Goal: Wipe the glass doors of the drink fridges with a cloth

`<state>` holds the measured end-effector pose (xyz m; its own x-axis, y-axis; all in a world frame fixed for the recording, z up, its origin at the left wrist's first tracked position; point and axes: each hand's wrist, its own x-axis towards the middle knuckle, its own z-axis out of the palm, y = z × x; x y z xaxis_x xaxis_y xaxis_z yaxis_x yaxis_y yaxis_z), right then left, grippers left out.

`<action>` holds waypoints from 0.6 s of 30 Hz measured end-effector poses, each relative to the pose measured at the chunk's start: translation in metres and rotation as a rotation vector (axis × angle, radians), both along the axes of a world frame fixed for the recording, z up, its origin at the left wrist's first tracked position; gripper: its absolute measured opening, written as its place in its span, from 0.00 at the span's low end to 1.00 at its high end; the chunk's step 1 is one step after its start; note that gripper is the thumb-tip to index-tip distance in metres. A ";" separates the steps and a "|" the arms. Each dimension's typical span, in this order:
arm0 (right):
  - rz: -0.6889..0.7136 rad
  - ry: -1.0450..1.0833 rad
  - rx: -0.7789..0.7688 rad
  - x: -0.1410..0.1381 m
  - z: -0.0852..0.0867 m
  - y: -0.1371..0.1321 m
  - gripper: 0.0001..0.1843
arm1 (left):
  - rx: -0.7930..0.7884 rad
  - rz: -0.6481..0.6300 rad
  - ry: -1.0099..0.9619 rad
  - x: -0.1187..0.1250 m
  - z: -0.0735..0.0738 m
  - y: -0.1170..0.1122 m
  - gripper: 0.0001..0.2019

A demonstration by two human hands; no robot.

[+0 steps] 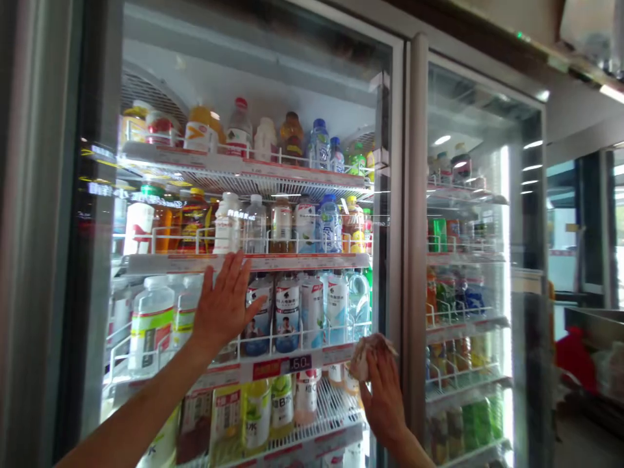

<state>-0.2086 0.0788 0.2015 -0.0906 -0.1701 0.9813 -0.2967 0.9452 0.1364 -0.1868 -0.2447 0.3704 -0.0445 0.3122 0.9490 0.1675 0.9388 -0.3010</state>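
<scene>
A glass door [263,71] of a drinks fridge fills most of the head view. My left hand [227,302] lies against the glass around mid-height, fingers stretched out and holding nothing. Lower down, near the door's right side, my right hand [385,393] presses a crumpled pale cloth [368,354] to the pane. Part of the cloth is covered by the fingers. Behind the glass, bottles with dark labels [286,312] stand between my hands, and a wide bottle with a green label [151,325] is left of my left hand.
Wire shelves [312,172] inside the fridge carry rows of bottled drinks. A vertical metal frame [418,260] separates this door from a second fridge door [468,260] on the right. Beyond it are a red object [578,361] and a counter [597,318].
</scene>
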 end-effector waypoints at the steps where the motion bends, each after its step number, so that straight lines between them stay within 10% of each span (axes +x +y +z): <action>1: -0.017 -0.009 -0.030 -0.002 -0.001 -0.004 0.35 | 0.001 -0.004 0.000 0.000 0.000 0.000 0.38; 6: -0.003 0.069 -0.191 -0.026 0.137 -0.015 0.30 | -0.017 0.000 0.007 0.000 0.000 -0.003 0.37; 8: 0.009 0.086 -0.199 -0.027 0.155 -0.012 0.30 | -0.021 0.006 0.013 0.000 0.000 -0.003 0.36; 10: 0.027 0.080 -0.127 -0.020 0.113 -0.008 0.30 | -0.027 0.018 0.028 -0.001 -0.001 -0.004 0.36; 14: 0.012 0.049 0.076 -0.006 -0.026 -0.005 0.32 | -0.029 0.039 0.045 -0.001 -0.002 -0.003 0.36; 16: 0.007 0.038 0.031 -0.009 -0.033 -0.011 0.32 | -0.031 0.046 0.052 -0.002 -0.001 -0.002 0.36; 18: 0.031 0.052 -0.039 -0.015 0.019 -0.022 0.32 | -0.038 0.051 0.063 -0.002 0.000 -0.001 0.36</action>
<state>-0.2231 0.0569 0.2202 -0.0348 -0.1336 0.9904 -0.3190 0.9407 0.1157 -0.1888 -0.2459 0.3703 -0.0018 0.3472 0.9378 0.0999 0.9332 -0.3453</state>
